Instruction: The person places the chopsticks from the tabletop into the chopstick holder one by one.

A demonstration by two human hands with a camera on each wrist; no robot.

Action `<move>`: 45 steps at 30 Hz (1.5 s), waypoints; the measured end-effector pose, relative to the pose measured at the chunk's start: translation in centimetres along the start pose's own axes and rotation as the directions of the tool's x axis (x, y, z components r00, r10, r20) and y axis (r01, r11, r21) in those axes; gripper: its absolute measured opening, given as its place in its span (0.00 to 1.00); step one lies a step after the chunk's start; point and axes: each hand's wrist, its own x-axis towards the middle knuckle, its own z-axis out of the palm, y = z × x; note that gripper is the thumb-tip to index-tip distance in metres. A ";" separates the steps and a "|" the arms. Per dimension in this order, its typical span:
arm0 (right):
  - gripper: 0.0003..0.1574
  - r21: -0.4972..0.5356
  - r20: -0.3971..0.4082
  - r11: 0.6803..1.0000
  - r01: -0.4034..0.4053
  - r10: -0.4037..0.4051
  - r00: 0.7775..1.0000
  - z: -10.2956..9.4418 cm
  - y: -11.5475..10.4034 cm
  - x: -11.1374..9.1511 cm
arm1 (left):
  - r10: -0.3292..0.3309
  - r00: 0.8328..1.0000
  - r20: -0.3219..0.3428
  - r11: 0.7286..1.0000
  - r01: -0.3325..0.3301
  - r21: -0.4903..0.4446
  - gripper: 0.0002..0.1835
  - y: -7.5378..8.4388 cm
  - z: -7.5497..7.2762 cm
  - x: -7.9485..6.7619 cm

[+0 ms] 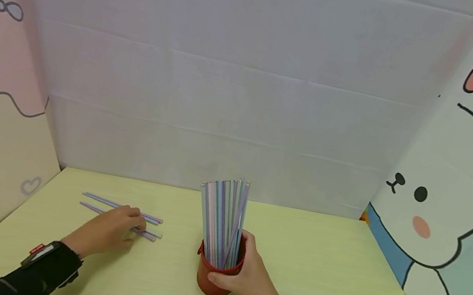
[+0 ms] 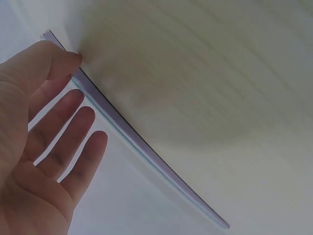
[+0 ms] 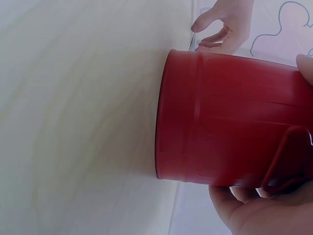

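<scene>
In the head view, my left hand (image 1: pixel 115 229) reaches over several slim pastel sticks (image 1: pixel 100 198) on the table. Whether they are straws or chopsticks, I cannot tell. The left wrist view shows the thumb and index finger of that hand (image 2: pixel 46 161) pinching a lilac stick (image 2: pixel 124 128), with a mint stick beside it; the other fingers are loosely extended. My right hand (image 1: pixel 254 281) grips a red metal cup (image 1: pixel 213 284), thumb at the front. A dense bundle of lilac, pink and mint sticks (image 1: pixel 220 218) stands in the cup, leaning left. Their lower ends are hidden inside.
The pale wood-grain table (image 1: pixel 327 277) extends to the right of the cup. A white cloth backdrop (image 1: pixel 227 88) hangs behind it. Printed cartoon panels rise at the left (image 1: pixel 0 71) and right (image 1: pixel 440 218) sides. A wire handle (image 3: pixel 281 161) shows on the cup's side.
</scene>
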 end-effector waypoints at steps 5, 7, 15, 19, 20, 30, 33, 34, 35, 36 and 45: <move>0.59 -0.004 -0.005 1.000 -0.003 0.003 1.000 0.0 0.0 -0.1 | -0.002 0.999 0.032 1.000 0.002 -0.018 0.15 0.0 0.1 0.3; 0.59 -0.005 -0.007 1.000 -0.002 0.002 1.000 0.0 0.0 -0.1 | 0.012 0.999 0.032 0.999 -0.011 -0.041 0.15 0.0 0.1 0.4; 0.59 -0.004 -0.006 1.000 0.002 -0.002 1.000 0.0 -0.2 0.0 | 0.042 0.998 0.053 0.994 -0.037 -0.101 0.18 0.0 0.1 0.4; 0.59 -0.003 -0.005 1.000 -0.007 0.007 1.000 0.0 -0.2 -0.1 | 0.053 0.994 0.095 0.991 -0.041 -0.126 0.18 0.0 -0.1 0.5; 0.59 -0.002 -0.005 1.000 -0.009 0.009 1.000 0.0 -0.2 -0.1 | 0.059 0.993 0.100 0.991 -0.046 -0.126 0.18 0.0 -0.1 0.6; 0.59 -0.008 -0.006 1.000 -0.005 0.005 1.000 0.0 -0.3 -0.1 | 0.097 0.995 0.038 0.991 -0.093 -0.095 0.16 0.7 -1.4 1.1; 0.58 -0.007 -0.005 1.000 -0.008 0.008 1.000 0.0 -0.3 -0.1 | 0.120 0.993 -0.016 0.987 -0.121 -0.110 0.15 1.5 -2.5 1.7; 0.58 -0.007 -0.004 1.000 -0.009 0.009 1.000 0.0 -0.3 -0.1 | 0.132 0.991 -0.038 0.984 -0.135 -0.114 0.14 1.8 -2.9 2.0; 0.58 -0.008 -0.005 1.000 -0.009 0.009 1.000 0.0 -0.3 -0.1 | 0.146 0.987 -0.062 0.981 -0.153 -0.121 0.14 2.1 -3.3 2.3; 0.58 -0.011 -0.006 1.000 -0.011 0.011 1.000 0.0 -0.3 -0.1 | 0.154 0.985 -0.083 0.978 -0.164 -0.127 0.14 2.4 -3.7 2.5; 0.59 -0.021 -0.006 1.000 -0.021 0.021 1.000 0.1 -0.3 0.0 | 0.162 0.965 -0.207 0.954 -0.207 -0.217 0.15 5.7 -6.9 4.4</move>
